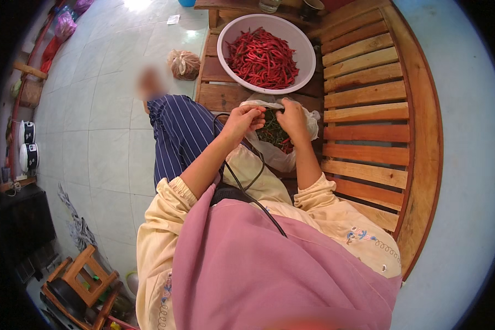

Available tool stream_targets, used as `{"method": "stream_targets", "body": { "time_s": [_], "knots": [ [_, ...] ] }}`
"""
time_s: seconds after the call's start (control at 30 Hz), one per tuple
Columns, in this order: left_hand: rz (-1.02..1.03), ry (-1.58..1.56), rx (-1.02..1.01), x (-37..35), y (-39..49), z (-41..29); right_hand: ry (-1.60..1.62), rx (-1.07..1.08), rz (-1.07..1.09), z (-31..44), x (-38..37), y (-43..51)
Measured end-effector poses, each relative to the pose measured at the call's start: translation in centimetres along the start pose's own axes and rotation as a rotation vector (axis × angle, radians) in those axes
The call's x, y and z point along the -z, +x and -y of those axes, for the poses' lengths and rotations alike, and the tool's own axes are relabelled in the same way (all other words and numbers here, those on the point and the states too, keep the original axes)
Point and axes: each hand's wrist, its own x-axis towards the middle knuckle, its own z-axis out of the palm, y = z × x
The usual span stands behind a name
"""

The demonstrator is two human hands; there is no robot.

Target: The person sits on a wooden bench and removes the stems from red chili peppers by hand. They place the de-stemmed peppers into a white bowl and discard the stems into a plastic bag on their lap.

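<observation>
My left hand point(247, 119) is at the left rim of a thin plastic bag point(282, 160), its fingertips pinched on a red chili pepper of which only a little shows. Over the right side of the same bag is my right hand point(293, 117), its fingers bent down at the opening; whether they grip anything is hidden. Inside the bag lie green chili stems point(272, 131) with a few red chilies point(287, 146) among them. Just beyond my hands stands a white plastic basin point(309, 66) with a large heap of red chilies point(264, 57).
I sit on a slatted wooden bench point(365, 134). A black cable point(241, 185) runs across my lap. On the tiled floor point(107, 144) sits a tied plastic bag point(184, 65) with brownish contents. A drinking glass point(269, 5) stands beyond the basin. Lower left is a wooden stool point(88, 274).
</observation>
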Motion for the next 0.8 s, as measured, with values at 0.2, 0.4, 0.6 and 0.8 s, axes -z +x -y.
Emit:
{"method": "stream_targets", "body": {
  "time_s": [0.2, 0.4, 0.6, 0.8],
  "knots": [
    [0.049, 0.06, 0.038, 0.3, 0.5, 0.9, 0.236, 0.023, -0.194, -2.8, -3.4, 0.6],
    [-0.065, 0.024, 0.051, 0.1, 1.0, 1.0, 0.659, -0.217, -0.173, -2.0, -1.8, 1.2],
    [-0.053, -0.046, -0.076, 1.0, 2.0, 1.8, 0.174, -0.085, -0.182, -0.9, -2.6, 0.5],
    [0.142, 0.239, -0.095, 1.5, 1.5, 2.1, 0.194, -0.008, -0.164, -0.3, -1.9, -0.6]
  ]
}}
